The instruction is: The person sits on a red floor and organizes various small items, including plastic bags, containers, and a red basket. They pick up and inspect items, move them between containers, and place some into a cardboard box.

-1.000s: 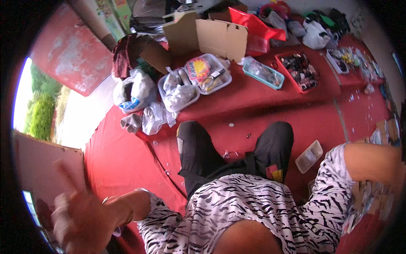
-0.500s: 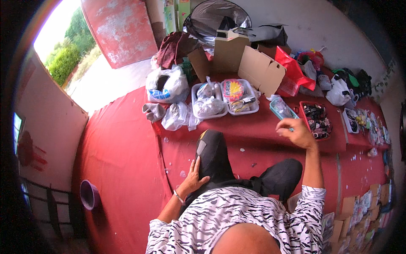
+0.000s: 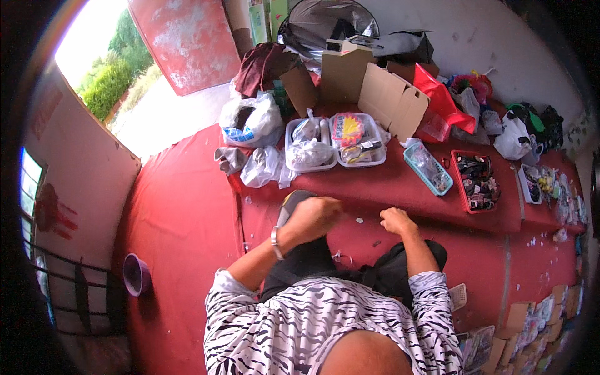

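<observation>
left hand (image 3: 315,219) and right hand (image 3: 398,221), both curled, are nearer than one turquoise basket (image 3: 422,175); whether they hold anything, i cannot tell. left of it, two white trays (image 3: 362,164); right, one red basket (image 3: 462,186).

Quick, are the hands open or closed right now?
Left hand: partly curled, blurred; can't tell if it's closed or holding anything.
Right hand: closed, curled; no held thing shows.

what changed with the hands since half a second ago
The left hand has moved forward and inward from the left leg; the right hand has drawn back from near the teal basket. Whether either holds anything is unclear. The red basket and purple tub stayed put.
</observation>
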Available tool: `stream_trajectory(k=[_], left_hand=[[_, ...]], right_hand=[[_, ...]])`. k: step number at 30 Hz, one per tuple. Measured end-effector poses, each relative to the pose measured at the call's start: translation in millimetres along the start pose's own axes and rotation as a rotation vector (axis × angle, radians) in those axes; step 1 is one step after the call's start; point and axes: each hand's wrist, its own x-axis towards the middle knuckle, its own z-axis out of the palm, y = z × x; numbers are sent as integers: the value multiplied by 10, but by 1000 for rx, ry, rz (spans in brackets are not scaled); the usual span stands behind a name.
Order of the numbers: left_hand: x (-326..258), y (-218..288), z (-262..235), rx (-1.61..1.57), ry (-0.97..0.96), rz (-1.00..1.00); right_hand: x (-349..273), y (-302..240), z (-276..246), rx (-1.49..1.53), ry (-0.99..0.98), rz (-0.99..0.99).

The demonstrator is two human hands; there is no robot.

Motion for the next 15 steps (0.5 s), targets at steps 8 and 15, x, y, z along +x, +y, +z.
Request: stream_trajectory(k=[8, 15], left_hand=[[1011, -66, 1159, -361, -198, 323], [1560, -1875, 1892, -218, -79, -12]], right_hand=[[533, 69, 537, 145, -108, 109], [477, -243, 261, -184, -225, -114]])
